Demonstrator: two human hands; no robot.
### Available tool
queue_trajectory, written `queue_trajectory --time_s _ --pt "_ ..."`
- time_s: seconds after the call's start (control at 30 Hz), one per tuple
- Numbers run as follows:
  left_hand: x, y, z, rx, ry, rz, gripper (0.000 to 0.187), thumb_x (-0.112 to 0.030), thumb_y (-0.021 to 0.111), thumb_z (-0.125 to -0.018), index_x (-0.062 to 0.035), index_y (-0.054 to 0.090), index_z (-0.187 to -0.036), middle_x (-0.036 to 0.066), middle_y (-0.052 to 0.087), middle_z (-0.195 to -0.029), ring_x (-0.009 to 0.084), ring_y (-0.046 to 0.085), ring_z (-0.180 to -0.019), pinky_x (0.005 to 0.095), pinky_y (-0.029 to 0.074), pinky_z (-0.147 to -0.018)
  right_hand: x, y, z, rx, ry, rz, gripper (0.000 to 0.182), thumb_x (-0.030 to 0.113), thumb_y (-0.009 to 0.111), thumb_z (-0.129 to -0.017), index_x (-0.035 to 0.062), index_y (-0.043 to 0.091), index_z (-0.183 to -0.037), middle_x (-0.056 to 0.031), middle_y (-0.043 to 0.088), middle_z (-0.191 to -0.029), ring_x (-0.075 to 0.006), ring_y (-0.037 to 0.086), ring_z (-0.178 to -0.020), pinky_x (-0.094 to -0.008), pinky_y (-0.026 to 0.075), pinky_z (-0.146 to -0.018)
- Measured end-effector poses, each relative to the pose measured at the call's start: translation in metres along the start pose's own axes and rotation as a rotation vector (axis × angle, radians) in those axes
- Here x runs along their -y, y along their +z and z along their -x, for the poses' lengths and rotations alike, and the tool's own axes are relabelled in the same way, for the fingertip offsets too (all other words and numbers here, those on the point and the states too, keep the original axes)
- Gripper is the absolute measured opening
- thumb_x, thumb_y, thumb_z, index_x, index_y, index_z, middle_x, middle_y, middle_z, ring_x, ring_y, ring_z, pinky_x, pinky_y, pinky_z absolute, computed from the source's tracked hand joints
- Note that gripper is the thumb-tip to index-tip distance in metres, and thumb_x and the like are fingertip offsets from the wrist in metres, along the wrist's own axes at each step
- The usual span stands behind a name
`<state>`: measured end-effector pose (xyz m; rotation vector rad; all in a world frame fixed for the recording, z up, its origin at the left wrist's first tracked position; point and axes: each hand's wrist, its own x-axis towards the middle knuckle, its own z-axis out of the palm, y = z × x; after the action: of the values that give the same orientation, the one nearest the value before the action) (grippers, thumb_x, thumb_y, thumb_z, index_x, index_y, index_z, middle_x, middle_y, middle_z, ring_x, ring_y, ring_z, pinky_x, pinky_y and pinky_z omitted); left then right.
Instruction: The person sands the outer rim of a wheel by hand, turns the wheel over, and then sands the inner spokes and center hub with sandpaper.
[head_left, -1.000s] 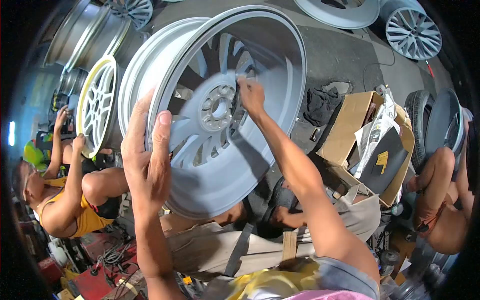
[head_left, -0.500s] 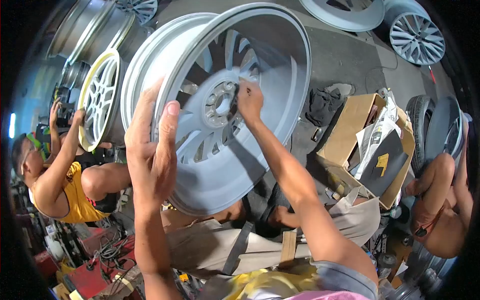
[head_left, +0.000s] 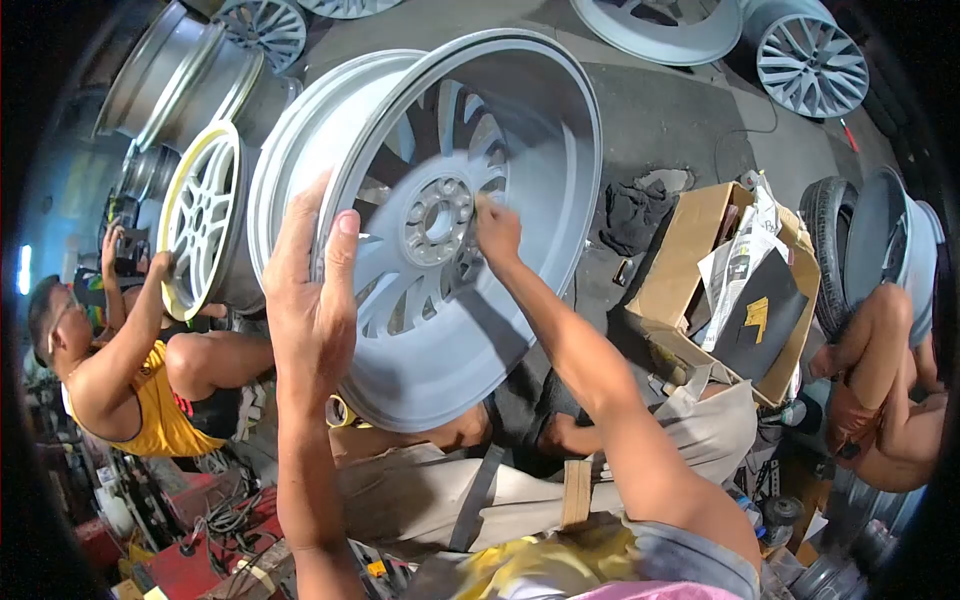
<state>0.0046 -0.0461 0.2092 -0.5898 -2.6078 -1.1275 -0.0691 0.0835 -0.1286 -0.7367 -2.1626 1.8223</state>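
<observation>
Grey wheel rim (head_left: 440, 375): held tilted in front of the wearer, above the lap, open barrel side toward cam. Writing: newspaper (head_left: 742, 262) in cardboard box (head_left: 662, 285) on R has print, too small to read. L hand (head_left: 314, 300) part open, thumb & fingers apart w/ the rim's L lip btwn them. R hand (head_left: 497, 235) is inside the barrel, curled nearly into a fist, just R of the hub (head_left: 438, 222); slightly blurred, can't tell if it grips anything. Vs 1 s ago: R hand sits lower rel. to hub; L hand same spot on lip. Co-worker (head_left: 150, 400) at L touches yellow-edged wheel (head_left: 166, 200).
</observation>
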Motion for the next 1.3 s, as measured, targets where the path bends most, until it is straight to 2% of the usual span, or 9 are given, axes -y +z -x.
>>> queue_trajectory --time_s 0.17,0.3,0.47,0.53,0.7,0.93,1.07,1.23,1.3 --pt "0.004 -0.002 -0.003 0.016 0.028 -0.015 0.035 -0.015 0.055 -0.101 0.0044 0.057 -0.130 0.020 0.065 -0.115 0.0251 0.062 -0.107 0.0332 0.044 -0.096 -0.007 0.003 0.010 0.094 0.308 -0.368 0.033 0.028 0.056 -0.094 -0.0008 0.073 -0.095 -0.0214 0.069 -0.086 -0.0383 0.066 -0.083 -0.0438 0.050 -0.075" --pt "0.003 -0.003 -0.004 0.001 0.032 -0.017 0.035 -0.016 0.055 -0.101 0.0040 0.057 -0.130 0.021 0.066 -0.117 0.0272 0.063 -0.110 0.0349 0.045 -0.098 0.082 -0.006 0.005 -0.160 -0.461 -0.099 0.028 0.020 0.058 -0.093 -0.0030 0.072 -0.097 -0.0228 0.067 -0.098 -0.0401 0.064 -0.092 -0.0437 0.050 -0.080" --pt "0.008 0.000 -0.008 -0.010 0.056 -0.033 0.035 -0.016 0.056 -0.101 0.0046 0.058 -0.129 0.021 0.066 -0.117 0.0266 0.063 -0.110 0.0351 0.045 -0.097 0.099 -0.010 0.058 0.049 -1.046 0.145 0.031 0.016 0.058 -0.092 -0.0004 0.065 -0.117 -0.0191 0.060 -0.120 -0.0356 0.057 -0.116 -0.0480 0.044 -0.099" --pt "0.006 -0.001 -0.008 0.003 0.058 0.016 0.035 -0.017 0.057 -0.101 0.0047 0.058 -0.129 0.021 0.066 -0.118 0.0265 0.063 -0.110 0.0350 0.045 -0.097 0.078 -0.019 0.081 0.253 -1.420 0.678 0.033 0.017 0.058 -0.091 0.0016 0.064 -0.119 -0.0155 0.054 -0.131 -0.0311 0.047 -0.130 -0.0493 0.035 -0.112" --pt "0.016 -0.001 -0.010 0.001 0.123 0.006 0.037 -0.022 0.057 -0.102 0.0033 0.058 -0.130 0.019 0.067 -0.115 0.0225 0.062 -0.108 0.0331 0.045 -0.097 -0.033 -0.058 0.099 0.538 -1.089 0.970 0.031 0.019 0.055 -0.090 0.0025 0.066 -0.114 -0.0132 0.055 -0.129 -0.0299 0.044 -0.132 -0.0504 0.030 -0.116" --pt "-0.002 0.014 -0.006 -0.036 0.167 0.073 0.034 -0.013 0.056 -0.099 0.0036 0.057 -0.128 0.025 0.061 -0.124 0.0419 0.060 -0.115 0.0431 0.047 -0.098 -0.033 -0.131 0.131 0.780 -0.705 1.071 0.029 0.014 0.057 -0.087 0.0056 0.067 -0.114 -0.0126 0.059 -0.119 -0.0295 0.053 -0.118 -0.0444 0.047 -0.098" --pt "-0.015 0.045 0.002 -0.056 0.248 0.104 0.038 -0.016 0.055 -0.099 0.0036 0.054 -0.132 0.028 0.055 -0.134 0.0440 0.053 -0.124 0.0464 0.043 -0.105 -0.048 -0.159 0.155 0.483 -0.597 0.830 0.029 0.014 0.055 -0.093 0.0036 0.062 -0.120 -0.0205 0.063 -0.100 -0.0396 0.065 -0.087 -0.0473 0.054 -0.074" --pt "-0.048 0.100 0.013 -0.034 0.369 0.051 0.041 -0.017 0.055 -0.097 0.0070 0.053 -0.130 0.031 0.051 -0.138 0.0444 0.047 -0.130 0.0511 0.036 -0.111 -0.021 -0.195 0.202 0.479 -0.512 0.823 0.039 0.008 0.052 -0.092 0.0046 0.055 -0.131 -0.0233 0.069 -0.093 -0.0427 0.067 -0.082 -0.0501 0.054 -0.072" --pt "-0.066 0.140 0.016 -0.054 0.393 0.020 0.042 -0.017 0.055 -0.097 0.0073 0.053 -0.131 0.031 0.051 -0.137 0.0446 0.047 -0.130 0.0516 0.035 -0.111 -0.038 -0.202 0.202 0.512 -0.552 0.815 0.058 0.026 0.074 -0.079 0.0053 0.055 -0.130 -0.0233 0.068 -0.098 -0.0422 0.066 -0.084 -0.0480 0.053 -0.074"
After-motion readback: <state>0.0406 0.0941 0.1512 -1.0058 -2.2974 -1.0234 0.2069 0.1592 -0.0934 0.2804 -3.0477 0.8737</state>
